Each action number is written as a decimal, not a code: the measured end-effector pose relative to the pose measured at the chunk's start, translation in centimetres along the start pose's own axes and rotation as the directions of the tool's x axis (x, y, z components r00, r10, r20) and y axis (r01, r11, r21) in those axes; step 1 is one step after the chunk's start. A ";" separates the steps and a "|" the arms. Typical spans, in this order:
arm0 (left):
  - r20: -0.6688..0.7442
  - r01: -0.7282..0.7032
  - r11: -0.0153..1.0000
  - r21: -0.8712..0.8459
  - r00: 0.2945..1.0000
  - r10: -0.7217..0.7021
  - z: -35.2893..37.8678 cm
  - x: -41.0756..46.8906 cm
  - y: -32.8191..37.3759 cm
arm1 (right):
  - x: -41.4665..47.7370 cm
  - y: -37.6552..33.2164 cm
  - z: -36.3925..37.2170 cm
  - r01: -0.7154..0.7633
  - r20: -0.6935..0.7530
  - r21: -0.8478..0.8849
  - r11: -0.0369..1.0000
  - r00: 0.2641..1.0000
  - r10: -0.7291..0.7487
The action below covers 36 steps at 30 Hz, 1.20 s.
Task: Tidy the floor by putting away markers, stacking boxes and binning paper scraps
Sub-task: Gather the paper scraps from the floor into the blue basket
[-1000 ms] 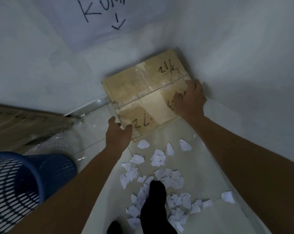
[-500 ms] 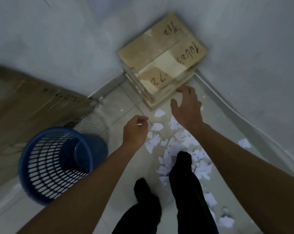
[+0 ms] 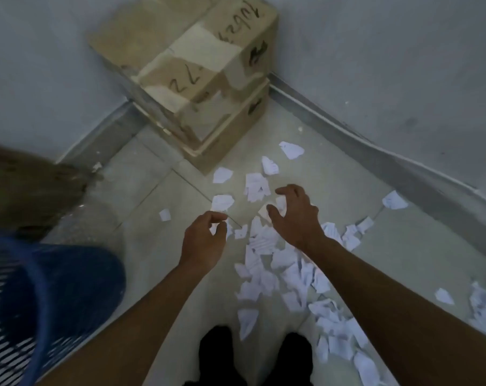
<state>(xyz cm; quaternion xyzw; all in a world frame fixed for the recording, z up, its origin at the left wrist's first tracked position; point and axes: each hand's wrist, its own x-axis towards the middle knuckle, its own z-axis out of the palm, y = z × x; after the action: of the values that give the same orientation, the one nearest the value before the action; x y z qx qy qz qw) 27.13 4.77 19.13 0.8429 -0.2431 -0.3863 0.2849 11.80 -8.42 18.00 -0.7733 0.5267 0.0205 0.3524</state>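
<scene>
Curled inward, the left grip (image 3: 204,240) hangs just left of the frame's centre, thumb tip almost meeting the forefinger. I see a bit of white in that gap. I cannot tell whether it is pinched there or simply lies on the floor (image 3: 403,246) beneath. On my feed the right grip (image 3: 294,215) sits just right of centre, palm down, fingers spread and bent like a claw. It has hold of nothing that I can make out, and it hovers over the upper end of the paper scraps (image 3: 260,240).

Those torn white pieces are strewn over the pale tiles from the centre down to the lower right edge, thickest beside the right forearm. A few strays lie apart: one small piece left of the left grip, one near the skirting on the right, and several between the grips and the boxes.

At upper centre, in the corner where the two walls meet, the upper box (image 3: 208,51) rests on the lower box (image 3: 236,129). Both are cardboard with black handwriting, and the lower one's near corner juts out past the upper.

At lower left is the blue basket (image 3: 55,274), latticed, blurred and cut by the frame edge. Above it at the left edge lies a brown cardboard sheet (image 3: 27,190), also blurred. Two black shoes (image 3: 216,355) show at bottom centre between the forearms.
</scene>
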 end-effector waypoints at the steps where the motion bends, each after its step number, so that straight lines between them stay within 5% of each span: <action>1: 0.004 -0.037 0.999 0.019 0.999 0.036 1.9 1.7 -1.2 | 1.6 2.1 1.4 -0.007 -0.009 -0.009 1.000 1.000 0.007; 8: -0.076 -0.375 0.921 0.104 0.920 0.384 12.7 16.3 -5.2 | 17.1 12.2 7.3 -0.037 -0.276 0.021 0.999 0.960 0.041; 11: -0.037 -0.511 0.802 0.311 0.836 0.547 14.9 21.1 -6.3 | 23.0 14.1 8.5 -0.077 -0.391 0.001 0.997 0.917 0.071; 14: 0.026 -0.560 0.698 0.447 0.788 0.616 15.2 23.7 -8.0 | 25.5 14.6 10.6 -0.112 -0.383 -0.162 0.980 0.923 0.042; 17: 0.011 -0.590 0.703 0.397 0.769 0.639 14.8 23.9 -8.8 | 24.3 13.5 12.8 0.044 -0.348 -0.261 0.964 0.927 -0.137; 22: -0.090 -0.595 0.761 0.258 0.770 0.632 13.7 21.2 -9.5 | 18.2 11.4 16.4 0.355 -0.175 -0.212 0.910 0.903 -0.393; 27: -0.116 -0.624 0.729 0.282 0.732 0.672 12.7 18.8 -11.3 | 15.3 11.1 16.8 0.416 -0.100 -0.161 0.895 0.895 -0.434; 32: -0.255 -0.382 0.779 0.498 0.794 0.552 9.8 19.0 -14.5 | 15.0 10.4 16.8 0.307 -0.098 -0.143 0.941 0.942 -0.322; 36: -0.436 -0.058 0.871 0.488 0.849 0.300 7.8 19.3 -18.2 | 14.3 10.3 18.5 0.451 0.012 -0.138 0.882 0.891 -0.454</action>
<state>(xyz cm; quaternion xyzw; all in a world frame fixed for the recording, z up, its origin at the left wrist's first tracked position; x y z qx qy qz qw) 35.67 3.49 -7.14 0.9290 -0.3250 -0.0582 0.1671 15.91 -11.37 -7.06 -0.8973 0.3328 -0.0340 0.2880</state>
